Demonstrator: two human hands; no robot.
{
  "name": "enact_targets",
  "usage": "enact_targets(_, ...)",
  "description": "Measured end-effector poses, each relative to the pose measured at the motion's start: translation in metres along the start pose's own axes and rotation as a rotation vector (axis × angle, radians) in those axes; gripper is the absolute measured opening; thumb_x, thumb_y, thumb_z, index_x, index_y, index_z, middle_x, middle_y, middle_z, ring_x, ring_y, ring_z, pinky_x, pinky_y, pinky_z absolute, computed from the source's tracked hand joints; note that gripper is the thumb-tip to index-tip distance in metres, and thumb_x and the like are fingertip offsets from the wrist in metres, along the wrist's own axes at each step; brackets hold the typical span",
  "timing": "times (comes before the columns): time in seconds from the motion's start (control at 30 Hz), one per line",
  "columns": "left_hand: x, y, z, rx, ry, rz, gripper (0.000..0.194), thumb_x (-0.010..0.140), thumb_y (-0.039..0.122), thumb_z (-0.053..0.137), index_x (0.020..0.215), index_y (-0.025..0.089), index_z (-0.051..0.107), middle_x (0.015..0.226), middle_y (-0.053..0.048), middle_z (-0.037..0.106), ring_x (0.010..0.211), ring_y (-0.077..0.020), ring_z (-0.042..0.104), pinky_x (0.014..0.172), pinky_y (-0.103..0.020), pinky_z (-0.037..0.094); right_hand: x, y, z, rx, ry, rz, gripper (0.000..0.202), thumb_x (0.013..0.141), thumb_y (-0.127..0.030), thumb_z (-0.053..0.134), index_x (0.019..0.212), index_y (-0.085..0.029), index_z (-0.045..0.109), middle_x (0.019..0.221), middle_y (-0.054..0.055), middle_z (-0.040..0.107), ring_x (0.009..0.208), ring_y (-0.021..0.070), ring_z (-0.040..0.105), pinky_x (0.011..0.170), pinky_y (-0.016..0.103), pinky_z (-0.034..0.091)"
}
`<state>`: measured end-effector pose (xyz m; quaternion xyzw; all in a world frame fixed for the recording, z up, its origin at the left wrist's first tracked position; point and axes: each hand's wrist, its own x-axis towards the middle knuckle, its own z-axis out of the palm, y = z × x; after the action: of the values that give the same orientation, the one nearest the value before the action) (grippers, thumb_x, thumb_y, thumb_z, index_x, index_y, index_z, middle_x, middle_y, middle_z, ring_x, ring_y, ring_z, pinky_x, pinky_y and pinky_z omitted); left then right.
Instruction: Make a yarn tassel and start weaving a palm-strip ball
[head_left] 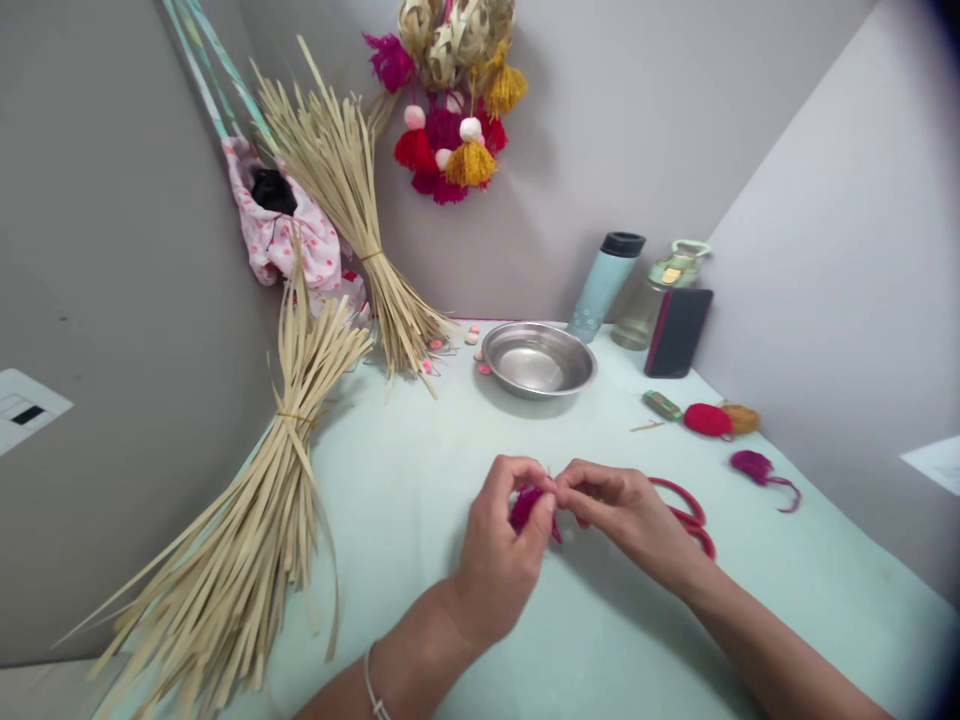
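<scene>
Both my hands meet above the table near its middle. Thumb and fingers of my left hand [504, 545] close around a small bundle of magenta yarn [525, 508], with a short tail hanging below. My right hand [616, 508] pinches at the top of the bundle, its fingertips touching those of my left; what lies in that pinch is too small to make out. Partly behind my right hand are scissors with red handles [703, 540], lying on the table, their blades hidden.
Two tied bundles of dry straw strips [289, 480] [375, 270] stand at the left. A metal bowl [538, 392] sits at the back, near a blue tumbler [606, 285], a green bottle [646, 310] and a phone [679, 333]. Red yarn [706, 420] and magenta yarn [752, 466] lie right. Tassels [471, 162] hang on the wall.
</scene>
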<state>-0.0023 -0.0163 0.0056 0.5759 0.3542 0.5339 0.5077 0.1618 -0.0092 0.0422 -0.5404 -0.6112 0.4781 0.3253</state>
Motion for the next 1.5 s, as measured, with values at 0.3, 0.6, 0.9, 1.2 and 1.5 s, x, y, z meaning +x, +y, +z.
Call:
enact_targets(0.3, 0.002, -0.009, 0.003, -0.13, -0.213, -0.262, 0.012, 0.087, 0.022, 0.057, 0.092, 0.021, 0.046, 0.07, 0.004, 0.053, 0.062, -0.0092, 0.051, 0.06, -0.022, 0.041, -0.003, 0.001, -0.004, 0.019, 0.038, 0.023, 0.027, 0.081, -0.045, 0.066, 0.071, -0.02, 0.066, 0.062, -0.003, 0.051, 0.059, 0.0118, 0.039, 0.056, 0.027, 0.031)
enact_targets(0.6, 0.012, -0.006, -0.005, -0.246, -0.229, -0.479, 0.022, 0.086, 0.039, 0.057, 0.084, 0.019, 0.049, 0.066, 0.004, 0.053, 0.06, -0.0108, 0.06, 0.057, -0.021, 0.042, 0.009, 0.014, -0.01, 0.312, 0.159, 0.124, 0.03, 0.082, -0.045, 0.066, 0.07, -0.019, 0.059, 0.058, -0.005, 0.042, 0.057, 0.0112, 0.034, 0.057, 0.026, 0.028)
enact_targets(0.9, 0.013, -0.007, -0.005, -0.203, -0.16, -0.482, 0.023, 0.085, 0.041, 0.059, 0.081, 0.019, 0.051, 0.068, 0.004, 0.054, 0.057, -0.0097, 0.06, 0.056, -0.02, 0.044, 0.004, 0.013, -0.006, 0.046, 0.062, 0.01, 0.034, 0.095, -0.05, 0.044, 0.083, -0.021, 0.058, 0.069, -0.002, 0.052, 0.073, 0.0162, 0.048, 0.071, 0.029, 0.036)
enact_targets(1.2, 0.012, -0.012, -0.005, -0.199, -0.056, -0.482, 0.028, 0.086, 0.048, 0.056, 0.084, 0.021, 0.049, 0.072, 0.005, 0.052, 0.053, -0.009, 0.057, 0.051, -0.02, 0.044, 0.002, 0.007, 0.003, -0.001, -0.011, 0.018, 0.037, 0.091, -0.047, 0.052, 0.066, -0.019, 0.052, 0.062, -0.004, 0.047, 0.06, 0.0122, 0.04, 0.059, 0.026, 0.03)
enact_targets(1.5, 0.017, 0.001, -0.01, -0.416, -0.089, -0.468, 0.044, 0.089, 0.054, 0.049, 0.067, 0.016, 0.043, 0.095, -0.003, 0.059, 0.059, -0.0053, 0.048, 0.055, -0.02, 0.038, 0.003, 0.005, 0.002, 0.004, 0.06, 0.046, 0.04, 0.091, -0.051, 0.049, 0.065, -0.02, 0.051, 0.062, -0.002, 0.048, 0.06, 0.0134, 0.04, 0.059, 0.027, 0.032)
